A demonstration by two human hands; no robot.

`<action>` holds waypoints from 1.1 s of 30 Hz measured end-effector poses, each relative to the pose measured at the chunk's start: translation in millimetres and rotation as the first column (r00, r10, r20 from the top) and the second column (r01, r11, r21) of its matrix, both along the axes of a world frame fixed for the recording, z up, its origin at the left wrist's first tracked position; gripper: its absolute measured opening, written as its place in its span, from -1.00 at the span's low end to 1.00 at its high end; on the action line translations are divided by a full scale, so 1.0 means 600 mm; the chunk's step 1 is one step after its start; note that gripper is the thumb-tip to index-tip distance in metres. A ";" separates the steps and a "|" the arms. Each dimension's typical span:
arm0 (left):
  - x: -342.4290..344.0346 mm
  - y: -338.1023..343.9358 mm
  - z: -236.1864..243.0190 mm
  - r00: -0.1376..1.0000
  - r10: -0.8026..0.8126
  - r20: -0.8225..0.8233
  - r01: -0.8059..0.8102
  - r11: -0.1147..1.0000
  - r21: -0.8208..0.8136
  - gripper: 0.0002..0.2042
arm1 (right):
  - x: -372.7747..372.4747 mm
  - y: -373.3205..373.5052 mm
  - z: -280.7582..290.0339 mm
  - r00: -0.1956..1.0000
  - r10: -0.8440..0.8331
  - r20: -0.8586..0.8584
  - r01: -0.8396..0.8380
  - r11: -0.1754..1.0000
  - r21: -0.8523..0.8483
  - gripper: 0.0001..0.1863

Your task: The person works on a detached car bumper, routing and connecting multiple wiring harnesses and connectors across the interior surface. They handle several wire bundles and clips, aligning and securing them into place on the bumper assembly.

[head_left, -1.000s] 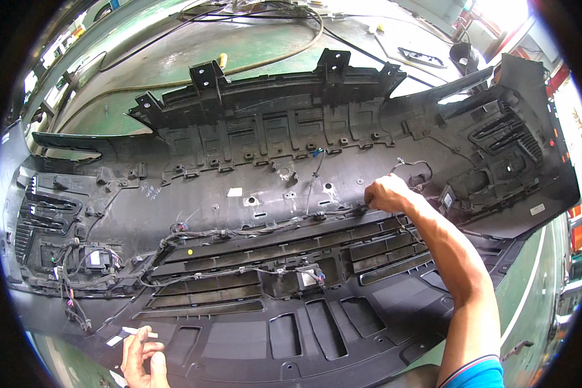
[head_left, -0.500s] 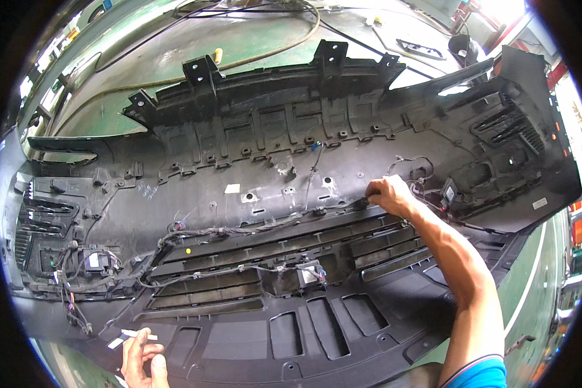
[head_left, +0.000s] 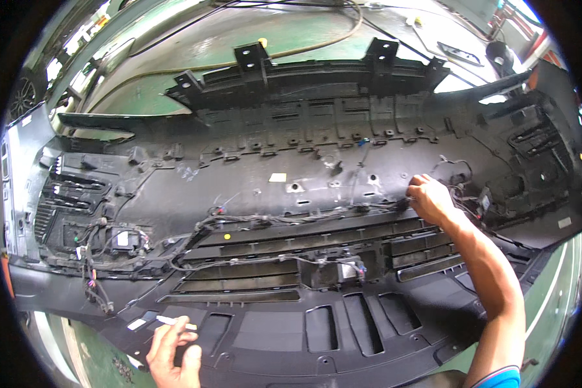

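A big black plastic car bumper (head_left: 291, 181) lies inside-up across nearly the whole view, on a green painted floor (head_left: 291, 35). Its inner face is matt and ribbed, with rows of small clips and tabs, square mounting brackets along the far edge, and slatted grille openings through the middle and at both ends. Compared with a second ago it sits slightly lower and a little more to the left in the view, so more of the floor and the hose (head_left: 304, 45) curving across it shows at the top; the bumper itself has not shifted on the floor.

A thin black wiring harness (head_left: 265, 220) runs along the upper edge of the central grille, branching down to a small boxy module (head_left: 339, 268) and left to another unit (head_left: 124, 238).

The right hand (head_left: 430, 199) has stayed at the right end of that harness, fingers curled and pinched on the wire bundle against the bumper. The left hand (head_left: 173, 357) remains at the near edge, thumb and fingers pinching a slim white stick-like piece (head_left: 174, 321), held just above the bumper's lower lip.
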State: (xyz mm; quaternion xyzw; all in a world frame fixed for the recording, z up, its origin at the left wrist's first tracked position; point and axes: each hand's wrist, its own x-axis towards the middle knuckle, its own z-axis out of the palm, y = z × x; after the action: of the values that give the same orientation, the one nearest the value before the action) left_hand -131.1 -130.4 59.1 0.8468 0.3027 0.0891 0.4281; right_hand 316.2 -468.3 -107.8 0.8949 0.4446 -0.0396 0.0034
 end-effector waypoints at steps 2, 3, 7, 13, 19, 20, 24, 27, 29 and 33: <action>0.003 0.006 0.011 0.999 -0.008 -0.035 0.006 0.999 -0.054 -0.60 | -0.010 0.019 0.023 0.999 -0.014 -0.035 0.017 0.997 0.076 -0.80; 0.005 0.011 0.023 0.997 -0.019 -0.073 0.013 0.997 -0.082 -0.61 | -0.019 0.028 0.035 0.998 -0.003 -0.067 0.012 0.992 0.125 -0.79; 0.001 0.017 0.118 0.997 -0.074 -0.012 0.062 0.905 -0.420 -0.59 | -0.111 0.060 0.092 0.939 -0.100 -0.329 0.125 0.990 0.058 -0.75; -0.006 -0.034 0.358 0.943 0.102 0.318 0.260 0.375 -0.890 -0.71 | -0.337 0.072 0.262 0.737 -0.003 -0.676 0.182 0.964 0.193 -0.79; 0.013 -0.118 0.525 0.729 0.579 0.366 0.600 -0.283 -0.748 -0.88 | -0.506 0.062 0.441 0.473 -0.053 -0.879 0.379 0.913 0.148 -0.80; 0.012 -0.111 0.544 0.788 0.488 0.375 0.578 -0.378 -0.724 -0.88 | -0.526 0.059 0.465 0.412 -0.064 -0.909 0.406 0.906 0.120 -0.78; 0.033 -0.099 0.603 0.857 0.336 0.390 0.514 -0.522 -0.680 -0.83 | -0.576 0.046 0.543 0.240 -0.163 -0.957 0.452 0.891 -0.039 -0.77; 0.056 -0.104 0.637 0.839 0.343 0.424 0.545 -0.509 -0.666 -0.79 | -0.585 0.045 0.576 0.208 -0.166 -0.964 0.431 0.900 -0.062 -0.77; 0.063 -0.103 0.652 0.819 0.346 0.457 0.573 -0.500 -0.649 -0.77 | -0.589 0.054 0.588 0.174 -0.196 -0.965 0.439 0.893 -0.102 -0.77; 0.071 -0.093 0.651 0.744 0.345 0.572 0.665 -0.471 -0.580 -0.73 | -0.594 0.078 0.594 0.177 -0.175 -0.969 0.468 0.881 -0.074 -0.75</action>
State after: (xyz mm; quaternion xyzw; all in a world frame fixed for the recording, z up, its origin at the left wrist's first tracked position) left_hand -88.5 -186.4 449.9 0.0258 -0.0914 -0.0421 0.9946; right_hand -40.3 -421.2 248.4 0.7486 0.1539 -0.5188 -0.3831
